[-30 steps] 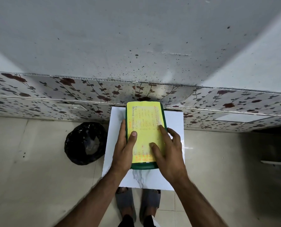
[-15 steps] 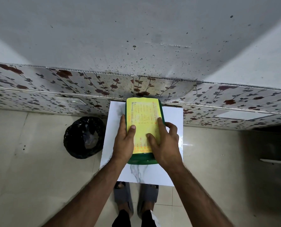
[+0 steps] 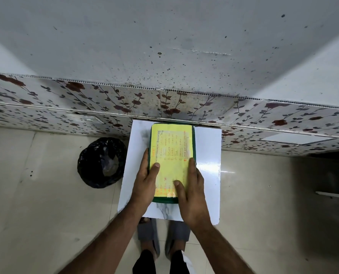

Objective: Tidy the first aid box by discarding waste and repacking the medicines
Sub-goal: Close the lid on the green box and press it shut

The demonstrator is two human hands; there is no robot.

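- Head view, looking down: a green first aid box (image 3: 193, 143) lies closed and flat on a small white marble-patterned table (image 3: 208, 175), its far end close to the floral-tiled wall base (image 3: 105, 103).
- Box lid: a yellow label sheet (image 3: 170, 155) with faint printed rows covers almost the whole top; the green rim shows around it.
- Left hand (image 3: 145, 182): it rests against the box's left side, fingers extended along the edge and thumb laid over the lid. It is partly curled onto the box.
- Right hand (image 3: 192, 192): it lies on the near right part of the lid, fingers stretched forward along the right edge and thumb on the yellow sheet. It is pressed flat, with nothing enclosed.
- Black-lined waste bin (image 3: 101, 163): it stands on the pale tiled floor (image 3: 36, 194) just left of the table, its mouth open upward, with something pale showing inside.
- Feet in grey sandals (image 3: 149, 234): they appear beneath the near table edge.
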